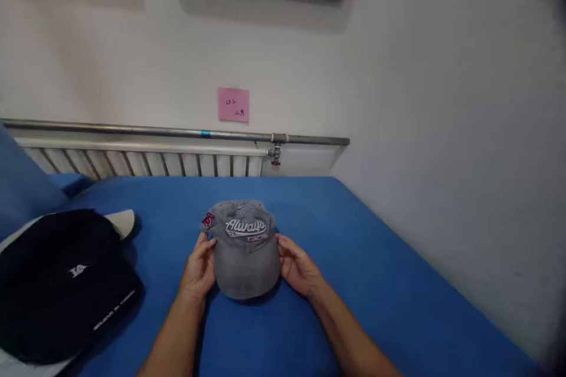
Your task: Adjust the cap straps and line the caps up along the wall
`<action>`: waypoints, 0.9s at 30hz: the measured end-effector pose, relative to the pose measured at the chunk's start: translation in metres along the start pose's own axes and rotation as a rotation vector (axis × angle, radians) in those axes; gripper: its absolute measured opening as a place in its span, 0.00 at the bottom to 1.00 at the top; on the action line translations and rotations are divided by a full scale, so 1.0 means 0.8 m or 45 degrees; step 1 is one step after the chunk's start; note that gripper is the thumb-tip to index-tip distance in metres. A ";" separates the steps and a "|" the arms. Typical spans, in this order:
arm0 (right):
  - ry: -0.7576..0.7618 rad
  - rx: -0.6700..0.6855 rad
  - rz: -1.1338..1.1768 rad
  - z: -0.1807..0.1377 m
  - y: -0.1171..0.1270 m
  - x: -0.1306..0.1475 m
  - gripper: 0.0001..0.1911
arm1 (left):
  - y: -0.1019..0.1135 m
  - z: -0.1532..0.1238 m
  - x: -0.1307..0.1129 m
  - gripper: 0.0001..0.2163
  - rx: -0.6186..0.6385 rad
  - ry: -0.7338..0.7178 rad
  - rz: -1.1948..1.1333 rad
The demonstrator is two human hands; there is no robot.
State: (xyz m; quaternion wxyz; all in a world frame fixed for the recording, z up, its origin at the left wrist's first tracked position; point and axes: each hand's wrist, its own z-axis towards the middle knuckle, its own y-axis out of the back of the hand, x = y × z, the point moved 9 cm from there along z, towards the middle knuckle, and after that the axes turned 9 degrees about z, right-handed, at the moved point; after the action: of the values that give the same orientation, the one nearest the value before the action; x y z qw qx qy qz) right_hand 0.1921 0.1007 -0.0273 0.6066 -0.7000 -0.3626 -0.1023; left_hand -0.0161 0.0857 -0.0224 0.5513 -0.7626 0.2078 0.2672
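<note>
A grey baseball cap [245, 244] with white "Always" lettering and a small red patch sits on the blue sheet, brim toward me. My left hand [200, 270] grips the cap's left side, fingers curled against it. On the other side, my right hand [299, 268] holds the cap the same way, thumb up near the crown.
A black garment [62, 283] with white print lies at the left, beside a cream cap brim [121, 222]. The blue bed surface [375, 283] runs up to the white wall on the right. A radiator [145, 162] and pipe stand behind, under a pink sticky note [233, 105].
</note>
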 end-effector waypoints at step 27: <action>1.463 0.799 -1.943 -0.129 -0.184 0.092 0.13 | 0.008 0.014 -0.031 0.07 0.392 -0.207 0.060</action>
State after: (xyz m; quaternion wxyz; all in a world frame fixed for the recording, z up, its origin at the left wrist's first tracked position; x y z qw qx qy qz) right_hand 0.1827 0.0341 0.1546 0.6189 0.0665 -0.3771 -0.6858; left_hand -0.0412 0.0949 -0.0140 0.6701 -0.6399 0.2189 0.3058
